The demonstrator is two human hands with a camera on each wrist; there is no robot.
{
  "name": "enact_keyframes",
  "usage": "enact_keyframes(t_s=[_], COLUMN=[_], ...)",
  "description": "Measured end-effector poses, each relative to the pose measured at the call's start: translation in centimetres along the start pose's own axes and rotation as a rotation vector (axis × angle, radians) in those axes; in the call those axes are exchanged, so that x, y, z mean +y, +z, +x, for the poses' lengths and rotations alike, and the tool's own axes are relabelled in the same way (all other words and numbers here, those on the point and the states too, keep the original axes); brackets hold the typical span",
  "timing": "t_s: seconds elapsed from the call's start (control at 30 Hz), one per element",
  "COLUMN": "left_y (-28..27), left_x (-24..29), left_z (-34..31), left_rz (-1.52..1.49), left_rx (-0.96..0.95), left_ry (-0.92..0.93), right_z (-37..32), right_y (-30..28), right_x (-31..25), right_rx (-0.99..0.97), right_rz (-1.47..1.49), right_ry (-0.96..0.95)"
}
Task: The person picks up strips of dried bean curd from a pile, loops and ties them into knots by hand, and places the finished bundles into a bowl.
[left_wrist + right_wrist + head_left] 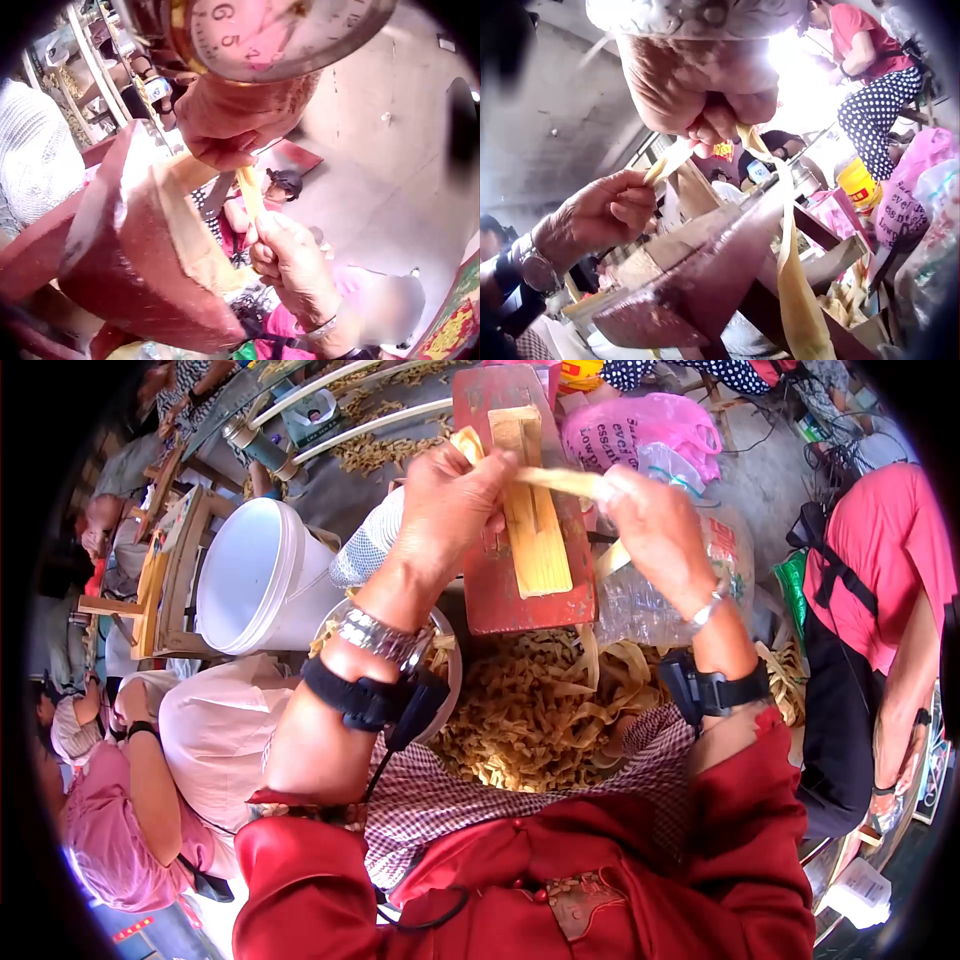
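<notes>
A pale yellow strip [560, 482] is stretched between the two hands above a red board [480, 595]. My left hand [445, 505] pinches one end, with a bit of strip showing past the fingers. My right hand [655, 525] grips the other end; in the right wrist view a long tail of strip [799, 300] hangs down from it. Under the hands, a slotted wooden block [540, 555] lies on the board. In the left wrist view the strip [250, 191] runs from the left hand [232, 124] down to the right hand [296, 262].
Below the board is a heap of curled yellow-brown strips [520, 710]. A white bucket [250, 575] stands to the left, with a mesh-covered roll [370, 545] beside it. A pink bag [640, 430] and a clear plastic bag [650, 605] are at the right. People sit on both sides.
</notes>
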State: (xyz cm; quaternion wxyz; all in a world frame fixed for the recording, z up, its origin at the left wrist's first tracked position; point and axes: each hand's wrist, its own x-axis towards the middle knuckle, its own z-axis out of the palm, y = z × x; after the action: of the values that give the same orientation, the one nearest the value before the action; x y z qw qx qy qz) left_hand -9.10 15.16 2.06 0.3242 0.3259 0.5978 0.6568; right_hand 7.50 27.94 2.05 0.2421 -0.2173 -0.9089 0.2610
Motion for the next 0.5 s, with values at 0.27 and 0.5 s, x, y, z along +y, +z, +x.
enact_keyframes(t_s=[0.27,0.5], left_y=[-3.8,-4.1], left_x=[4.2,0.2], left_z=[-5.4,-12.1], left_rz=[0.403,0.074], left_rx=[-0.181,-0.787], left_ry=[-0.318,-0.403], right_z=[-3.4,-8.6], right_y=[-0.6,1.7], right_x=[-1.6,-7.7], right_rx=[-0.101,-0.277], right_rz=[0.311,0.681], right_ry=[0.02,-0.205])
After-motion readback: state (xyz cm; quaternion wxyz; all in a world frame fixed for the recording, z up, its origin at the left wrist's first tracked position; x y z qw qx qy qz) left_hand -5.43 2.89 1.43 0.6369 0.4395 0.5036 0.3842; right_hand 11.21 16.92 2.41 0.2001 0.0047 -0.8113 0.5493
